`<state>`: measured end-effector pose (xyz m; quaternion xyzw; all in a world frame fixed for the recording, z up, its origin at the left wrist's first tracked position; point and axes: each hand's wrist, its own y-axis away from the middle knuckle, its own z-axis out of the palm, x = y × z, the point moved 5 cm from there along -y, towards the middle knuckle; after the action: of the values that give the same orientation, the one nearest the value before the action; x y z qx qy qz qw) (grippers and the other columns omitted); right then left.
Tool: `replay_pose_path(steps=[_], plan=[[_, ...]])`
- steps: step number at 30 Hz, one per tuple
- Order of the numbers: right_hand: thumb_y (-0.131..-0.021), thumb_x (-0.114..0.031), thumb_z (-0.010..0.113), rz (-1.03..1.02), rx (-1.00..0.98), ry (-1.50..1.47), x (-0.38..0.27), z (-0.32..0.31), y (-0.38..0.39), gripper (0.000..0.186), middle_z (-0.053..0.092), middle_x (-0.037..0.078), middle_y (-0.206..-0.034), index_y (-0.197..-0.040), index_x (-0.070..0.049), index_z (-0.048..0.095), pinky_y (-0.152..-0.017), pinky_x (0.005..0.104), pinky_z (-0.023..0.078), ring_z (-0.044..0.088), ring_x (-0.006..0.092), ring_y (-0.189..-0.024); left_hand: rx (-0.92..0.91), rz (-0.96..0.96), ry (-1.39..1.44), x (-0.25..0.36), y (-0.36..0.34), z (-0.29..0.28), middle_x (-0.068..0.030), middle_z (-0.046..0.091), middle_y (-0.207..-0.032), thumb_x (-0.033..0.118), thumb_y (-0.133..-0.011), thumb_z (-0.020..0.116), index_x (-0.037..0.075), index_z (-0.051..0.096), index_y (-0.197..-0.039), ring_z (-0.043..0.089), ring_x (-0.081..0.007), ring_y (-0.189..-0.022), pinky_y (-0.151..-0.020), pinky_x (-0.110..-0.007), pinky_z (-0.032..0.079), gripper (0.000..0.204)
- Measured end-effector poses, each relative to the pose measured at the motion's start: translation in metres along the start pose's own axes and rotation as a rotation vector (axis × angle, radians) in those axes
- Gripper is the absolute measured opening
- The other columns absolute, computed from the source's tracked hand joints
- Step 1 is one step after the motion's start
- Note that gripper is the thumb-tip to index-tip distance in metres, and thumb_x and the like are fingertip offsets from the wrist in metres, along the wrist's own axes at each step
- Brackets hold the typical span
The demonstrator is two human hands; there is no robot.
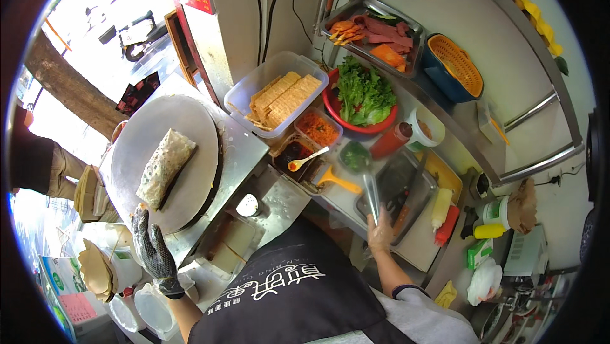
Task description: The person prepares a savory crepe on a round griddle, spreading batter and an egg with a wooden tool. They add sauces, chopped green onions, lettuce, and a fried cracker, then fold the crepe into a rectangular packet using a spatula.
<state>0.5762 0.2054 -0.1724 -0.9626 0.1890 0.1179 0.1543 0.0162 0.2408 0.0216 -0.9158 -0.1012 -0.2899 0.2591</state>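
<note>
The folded crepe lies at the centre of the round griddle, with the gloved left hand open-gripped at the griddle's near edge, and the bare right hand gripping metal tongs over the steel tray on the tabletop's right side.

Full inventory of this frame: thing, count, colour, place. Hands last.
Round flat griddle: 1, grey, left of centre.
Folded crepe: 1, pale with green flecks, on the griddle.
Clear plastic tub of square crackers: 1, tan crackers, right of the griddle.
Red bowl of lettuce: 1, green leaves, centre top.
Metal tray of sliced meats: 1, red and orange, top.
Orange basket in blue tub: 1, upper right.
Small condiment tubs: several, orange, dark and green fillings, centre.
Squeeze bottles: about three, red and yellow, right counter.
Metal tongs: 1, silver, in the right hand.
Left hand: grey knit glove, at the griddle's near edge.
Right hand: bare, gripping the tongs.
</note>
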Motion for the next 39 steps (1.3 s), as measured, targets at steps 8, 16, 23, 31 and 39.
replay_pose_path(steps=[8,16,23,31,39], plan=[[-0.096,-0.035,0.055,0.134,-0.184,-0.01,0.011,0.023,0.008,0.059,0.064,0.02,-0.119,-0.146,-0.009,0.036,-0.081,0.0446,0.053,0.065,0.0376,-0.098,-0.003,0.014,-0.033,0.001,-0.001,-0.001,-0.0183,0.053,-0.14,0.013,-0.098,0.05,-0.004,0.055,-0.132,0.036,-0.0347,-0.141,-0.116,-0.044,0.023,0.038],[-0.094,-0.04,0.055,0.152,-0.159,-0.111,0.011,0.02,0.01,0.061,0.061,0.023,-0.123,-0.145,-0.011,0.039,-0.086,0.0486,0.048,0.06,0.0428,-0.105,0.01,0.01,-0.047,0.0,0.001,-0.005,-0.0182,0.053,-0.14,0.015,-0.099,0.05,-0.004,0.055,-0.132,0.037,-0.0351,-0.14,-0.116,-0.045,0.024,0.038],[-0.096,-0.042,0.054,0.204,-0.2,-0.055,0.017,0.022,0.004,0.06,0.064,0.021,-0.118,-0.145,-0.01,0.039,-0.076,0.049,0.052,0.065,0.0416,-0.094,0.031,-0.025,-0.082,-0.003,0.01,-0.011,-0.0184,0.054,-0.139,0.014,-0.099,0.05,-0.003,0.056,-0.131,0.039,-0.0356,-0.138,-0.116,-0.045,0.025,0.037],[-0.099,-0.029,0.055,-0.305,-0.035,-0.542,-0.07,0.011,-0.031,0.056,0.067,0.019,-0.105,-0.143,0.001,0.04,-0.066,0.0359,0.053,0.069,0.0311,-0.081,0.038,0.076,-0.26,0.005,-0.009,0.0,-0.0208,0.056,-0.134,0.023,-0.092,0.063,0.002,0.058,-0.129,0.046,-0.0379,-0.132,-0.113,-0.044,0.033,0.043],[-0.1,-0.03,0.055,-0.06,-1.112,-1.312,-0.264,-0.004,-0.056,0.058,0.054,0.0,-0.082,-0.148,-0.005,0.034,-0.044,0.0195,0.04,0.048,0.0044,-0.053,-0.237,0.195,-0.462,-0.018,-0.084,0.074,-0.0237,0.038,-0.147,0.036,-0.08,0.07,0.006,0.036,-0.146,0.034,-0.0418,-0.138,-0.115,-0.054,0.023,0.08]])
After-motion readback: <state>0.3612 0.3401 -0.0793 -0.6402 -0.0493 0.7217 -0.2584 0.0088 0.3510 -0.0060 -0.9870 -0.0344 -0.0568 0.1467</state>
